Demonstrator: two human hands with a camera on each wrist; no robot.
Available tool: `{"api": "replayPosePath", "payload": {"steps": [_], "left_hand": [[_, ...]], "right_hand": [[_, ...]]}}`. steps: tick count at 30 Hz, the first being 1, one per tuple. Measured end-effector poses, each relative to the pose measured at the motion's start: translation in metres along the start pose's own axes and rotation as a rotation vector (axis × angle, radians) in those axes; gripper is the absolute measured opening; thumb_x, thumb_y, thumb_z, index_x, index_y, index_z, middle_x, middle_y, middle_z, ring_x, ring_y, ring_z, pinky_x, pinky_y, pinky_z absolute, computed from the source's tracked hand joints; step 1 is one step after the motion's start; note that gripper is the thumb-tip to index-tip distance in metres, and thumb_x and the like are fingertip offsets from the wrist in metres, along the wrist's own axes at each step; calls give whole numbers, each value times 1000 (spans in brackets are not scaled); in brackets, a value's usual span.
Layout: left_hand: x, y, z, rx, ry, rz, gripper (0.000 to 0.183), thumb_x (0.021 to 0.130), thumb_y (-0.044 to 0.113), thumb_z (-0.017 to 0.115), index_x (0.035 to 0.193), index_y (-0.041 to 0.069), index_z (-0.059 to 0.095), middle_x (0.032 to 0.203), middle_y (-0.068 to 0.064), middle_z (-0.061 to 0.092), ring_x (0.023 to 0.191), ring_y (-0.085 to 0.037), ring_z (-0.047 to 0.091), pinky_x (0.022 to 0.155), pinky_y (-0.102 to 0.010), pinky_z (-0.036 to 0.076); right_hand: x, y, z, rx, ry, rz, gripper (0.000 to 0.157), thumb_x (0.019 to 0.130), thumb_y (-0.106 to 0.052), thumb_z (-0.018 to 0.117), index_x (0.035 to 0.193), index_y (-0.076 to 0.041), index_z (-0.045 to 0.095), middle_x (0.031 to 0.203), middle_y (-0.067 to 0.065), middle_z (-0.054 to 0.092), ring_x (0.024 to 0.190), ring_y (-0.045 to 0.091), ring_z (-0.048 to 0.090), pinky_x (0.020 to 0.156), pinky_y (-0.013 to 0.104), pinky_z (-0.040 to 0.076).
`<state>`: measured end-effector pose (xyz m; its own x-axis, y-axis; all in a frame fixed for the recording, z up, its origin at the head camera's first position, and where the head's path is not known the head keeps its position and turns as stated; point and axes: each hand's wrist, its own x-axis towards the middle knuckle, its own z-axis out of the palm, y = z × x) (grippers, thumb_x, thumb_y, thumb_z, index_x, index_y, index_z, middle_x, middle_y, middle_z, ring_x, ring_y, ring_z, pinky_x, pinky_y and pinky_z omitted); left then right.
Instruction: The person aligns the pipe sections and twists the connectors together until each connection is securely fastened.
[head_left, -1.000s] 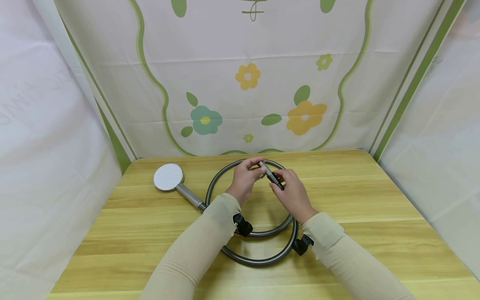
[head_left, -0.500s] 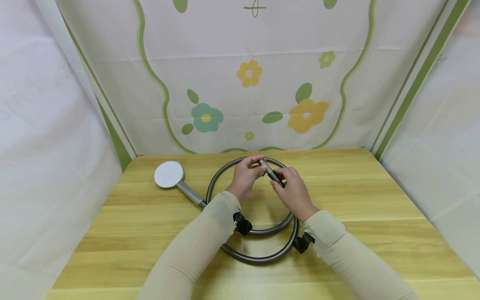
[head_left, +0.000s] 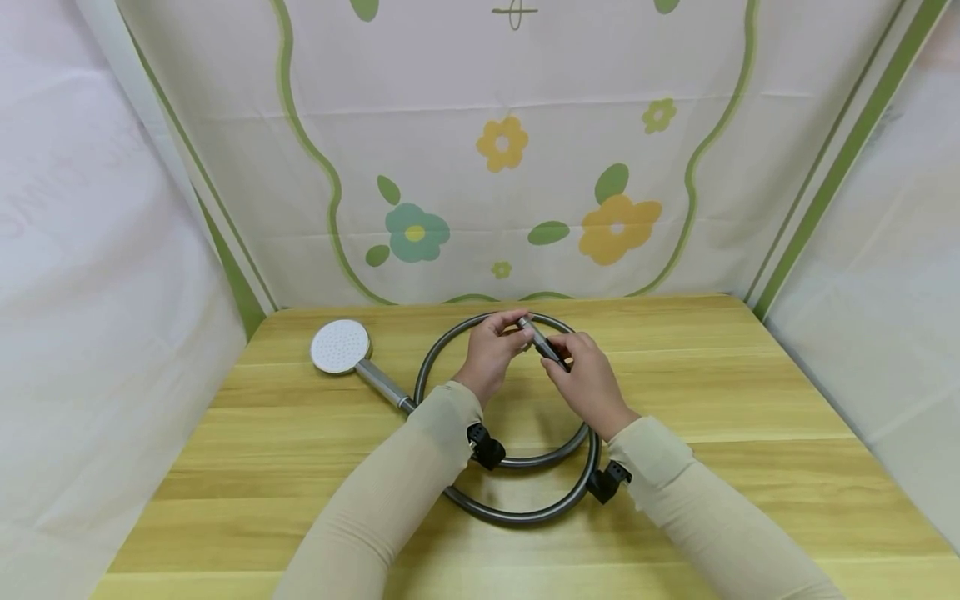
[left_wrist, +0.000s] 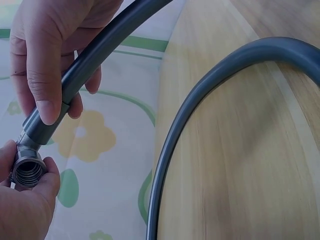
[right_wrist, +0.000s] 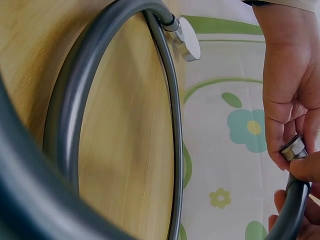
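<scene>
My left hand [head_left: 489,357] pinches the metal threaded nut [left_wrist: 29,172] at one end of a dark grey shower hose [head_left: 517,518]. Close to it, my right hand [head_left: 589,382] grips the hose end [left_wrist: 45,125] just behind the nut, thumb along its sleeve. The nut's open mouth shows screw threads in the left wrist view. This end is raised above the wooden table [head_left: 735,492], while the rest of the hose lies in loops beneath my forearms. At the left, a shower head [head_left: 341,346] with a white face and grey handle [head_left: 381,383] joins the hose's other end.
A black wrist camera [head_left: 486,447] sits on my left wrist, and another camera [head_left: 609,482] on my right. White fabric with printed flowers [head_left: 619,230] hangs behind the table, with plain white fabric [head_left: 97,292] along the sides.
The head view has shifted slightly, so the whole scene sits a little higher. Both hands keep their hold on the hose end, with hardly any movement.
</scene>
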<state>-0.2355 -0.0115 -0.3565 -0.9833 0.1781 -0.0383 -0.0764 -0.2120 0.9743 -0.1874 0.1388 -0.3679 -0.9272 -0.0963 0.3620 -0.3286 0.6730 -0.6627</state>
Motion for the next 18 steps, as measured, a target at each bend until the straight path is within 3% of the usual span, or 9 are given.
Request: {"api": "replayPosePath", "payload": {"steps": [18], "left_hand": [[3,-4,0,-6,-11,7,36,91,-2,63,127,1,61,129,-15,58,110,-23,60,95,-35,50]], "right_hand": [[2,7,0,67,-23,47,30,92,-12,66,119,1,62,107,14,60,98,25,60,76,38,55]]}}
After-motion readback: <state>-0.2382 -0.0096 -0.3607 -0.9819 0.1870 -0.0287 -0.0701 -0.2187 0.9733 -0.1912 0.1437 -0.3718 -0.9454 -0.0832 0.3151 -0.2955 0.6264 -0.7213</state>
